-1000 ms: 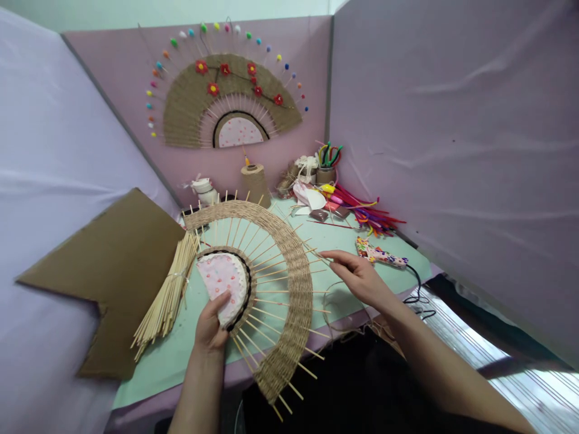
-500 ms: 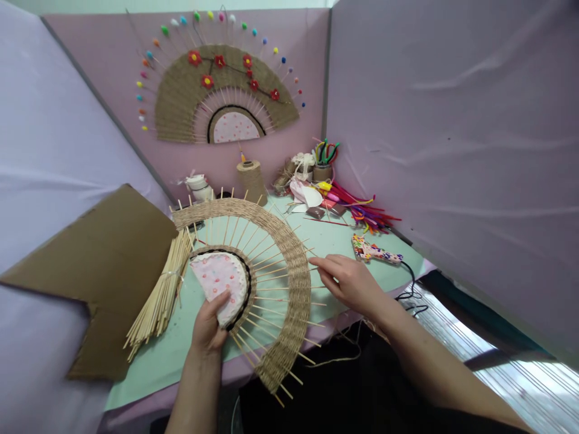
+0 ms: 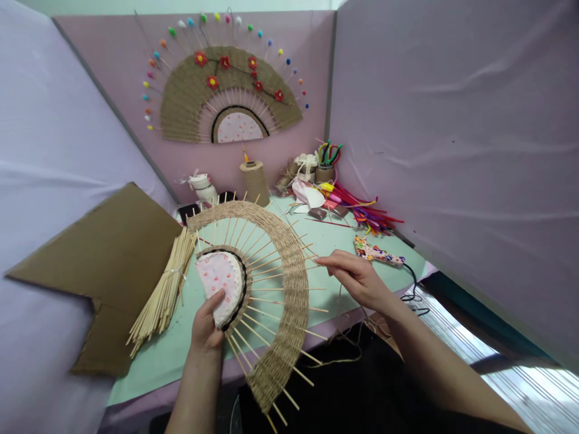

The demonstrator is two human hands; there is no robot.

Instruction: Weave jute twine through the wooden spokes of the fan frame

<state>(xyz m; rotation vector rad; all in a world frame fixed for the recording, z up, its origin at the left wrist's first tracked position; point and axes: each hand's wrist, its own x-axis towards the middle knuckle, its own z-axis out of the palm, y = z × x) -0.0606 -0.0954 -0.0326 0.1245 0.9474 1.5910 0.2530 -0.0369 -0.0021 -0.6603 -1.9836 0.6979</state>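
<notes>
A half-round woven fan (image 3: 296,271) of tan twine on thin wooden sticks is held tilted over the table. Its inner part is a pink dotted half-disc (image 3: 220,280) with a white edge and a black braid around it. My left hand (image 3: 210,322) grips this half-disc at its lower end, thumb on top and the other fingers hidden beneath. Just right of the fan's outer edge, my right hand (image 3: 355,277) is pinched on a thin strand of twine (image 3: 309,248) that runs to the weave. More of that twine hangs below the hand toward the lap.
A bundle of sticks (image 3: 165,289) and cut cardboard (image 3: 113,271) lie left. Behind stand a twine spool (image 3: 254,184) and a white bottle (image 3: 203,188). Colourful pipe cleaners (image 3: 368,211) and a patterned glue gun (image 3: 377,251) lie right. A finished fan (image 3: 230,78) hangs on the wall.
My right hand has moved slightly right, away from the fan's edge, drawing the strand. The fan has turned a little, its lower end shifting down and left. The camera view has shifted slightly.
</notes>
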